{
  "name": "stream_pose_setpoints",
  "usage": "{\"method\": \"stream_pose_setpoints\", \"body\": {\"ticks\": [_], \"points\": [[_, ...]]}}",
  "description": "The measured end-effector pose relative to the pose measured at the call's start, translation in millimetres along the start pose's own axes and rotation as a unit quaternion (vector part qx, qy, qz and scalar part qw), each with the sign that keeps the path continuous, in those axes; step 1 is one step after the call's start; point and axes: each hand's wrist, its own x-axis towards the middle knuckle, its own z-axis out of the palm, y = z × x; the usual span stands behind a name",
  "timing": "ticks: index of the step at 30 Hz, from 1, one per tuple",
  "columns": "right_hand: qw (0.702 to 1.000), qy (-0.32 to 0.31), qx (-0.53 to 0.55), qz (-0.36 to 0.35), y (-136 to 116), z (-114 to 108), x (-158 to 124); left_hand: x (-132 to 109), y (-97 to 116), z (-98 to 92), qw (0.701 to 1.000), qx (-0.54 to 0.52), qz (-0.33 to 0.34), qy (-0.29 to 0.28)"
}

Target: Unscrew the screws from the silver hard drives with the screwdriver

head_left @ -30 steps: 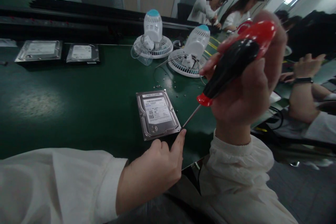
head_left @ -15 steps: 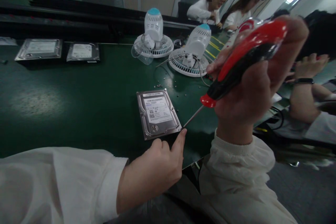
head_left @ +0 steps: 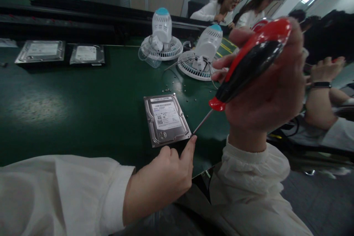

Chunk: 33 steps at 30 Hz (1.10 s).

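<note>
A hard drive (head_left: 166,120) lies label side up on the green table, slightly turned. My left hand (head_left: 166,171) is at its near edge, index finger stretched out to the near right corner and the other fingers bent; my thumb is hidden. In my right hand (head_left: 273,92) is a screwdriver (head_left: 249,66) with a red and black handle, held tilted. Its thin shaft runs down to that same corner, where the tip meets the drive beside my left fingertip. Whether a screw sits under the tip is too small to tell.
Several small screws (head_left: 166,90) lie scattered beyond the drive. Two white fan units (head_left: 162,29) with blue caps stand farther back. Two more hard drives (head_left: 87,54) lie at the back left. Co-workers sit across and at the right, one with a wristband (head_left: 320,85).
My right hand has rolled around the handle, its fingers shifting, and the handle has tipped slightly left. The drive and my left hand stay put.
</note>
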Motion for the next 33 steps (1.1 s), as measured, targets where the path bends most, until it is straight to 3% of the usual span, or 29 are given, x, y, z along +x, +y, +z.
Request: {"method": "stream_pose_setpoints", "body": {"ticks": [8, 12, 15, 22, 29, 33], "points": [[0.996, 0.064, -0.023, -0.058, 10.5, -2.3, 4.0, -0.8, 1.4, -0.5, 1.000, 0.000, -0.006, 0.007], [0.997, 0.041, 0.071, 0.010, 0.1, -1.4, 5.1, -0.2, 1.1, -0.4, 1.000, -0.002, -0.003, 0.004], [0.997, 0.015, 0.061, 0.055, -6.0, -2.6, 5.8, 0.1, 0.6, -1.0, 1.000, -0.004, 0.000, -0.002], [0.998, 0.049, -0.006, -0.029, 2.2, 1.4, 1.7, -0.2, -0.8, -0.6, 1.000, -0.003, 0.001, 0.000], [0.997, -0.022, 0.051, 0.048, -5.7, -3.2, 5.6, 0.6, 1.4, 1.2, 1.000, 0.004, -0.004, 0.005], [0.999, -0.005, 0.039, 0.001, 0.6, -1.9, 3.1, -0.4, 1.2, -0.2, 1.000, 0.003, -0.003, -0.004]]}}
